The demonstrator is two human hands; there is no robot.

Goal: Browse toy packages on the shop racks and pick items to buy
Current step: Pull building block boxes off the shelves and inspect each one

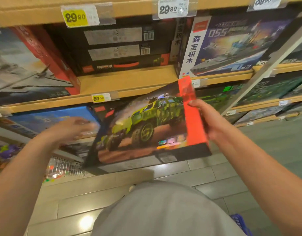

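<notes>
Truck box [146, 126] | right hand [209, 121] grips edge | left hand [73, 128] spread, blurred | tag [100, 98] "89.00"

The held toy box [146, 126] is a flat rectangular package with a black border and a bright orange-red band along its right edge; its front pictures a green camouflaged armoured truck on brown dirt; it tilts, its top leaning toward the racks, its lower edge nearer the person; the right hand [209, 121] grips the orange edge, thumb on the front; the blurred left hand [73, 128] hovers just beside its left edge.
</notes>
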